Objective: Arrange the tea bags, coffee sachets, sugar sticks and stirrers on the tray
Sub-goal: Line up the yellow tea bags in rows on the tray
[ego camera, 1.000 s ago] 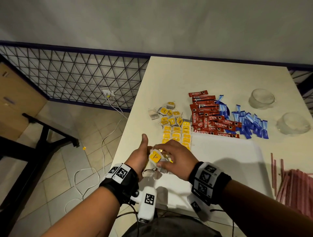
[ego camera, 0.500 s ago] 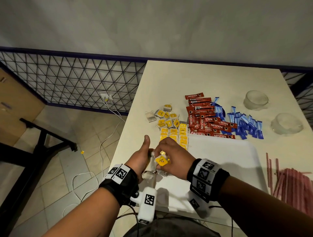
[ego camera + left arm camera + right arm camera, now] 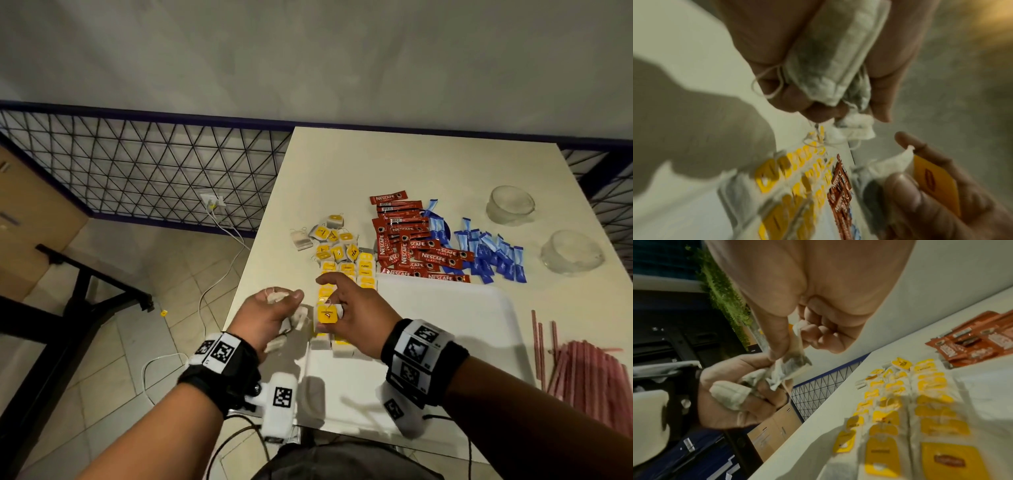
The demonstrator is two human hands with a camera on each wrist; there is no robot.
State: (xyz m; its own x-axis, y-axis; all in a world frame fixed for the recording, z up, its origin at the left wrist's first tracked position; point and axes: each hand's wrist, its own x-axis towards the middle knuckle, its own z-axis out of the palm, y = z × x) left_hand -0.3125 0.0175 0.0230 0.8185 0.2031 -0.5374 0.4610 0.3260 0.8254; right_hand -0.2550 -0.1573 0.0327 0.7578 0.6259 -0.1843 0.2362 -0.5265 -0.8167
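Note:
My left hand (image 3: 274,310) grips a bunch of white tea bags (image 3: 835,56) at the table's left edge, just left of the white tray (image 3: 445,329). Beside it, my right hand (image 3: 339,303) pinches a single tea bag by thumb and fingers, its yellow tag (image 3: 327,314) facing up, above the tray's left side. Rows of yellow-tagged tea bags (image 3: 347,274) lie along that side of the tray. Behind the tray sit loose tea bags (image 3: 329,238), red coffee sachets (image 3: 411,240) and blue sugar sticks (image 3: 489,253). Pink stirrers (image 3: 582,370) lie to the tray's right.
Two upturned glass bowls (image 3: 510,204) (image 3: 572,251) stand at the table's back right. The table's left edge drops to a tiled floor with white cables (image 3: 219,270). A wire-mesh fence (image 3: 154,171) runs behind, against the wall.
The hands were together around the bunch; now they have parted. My right hand has drawn one tagged tea bag away to the right, over the tray's rows.

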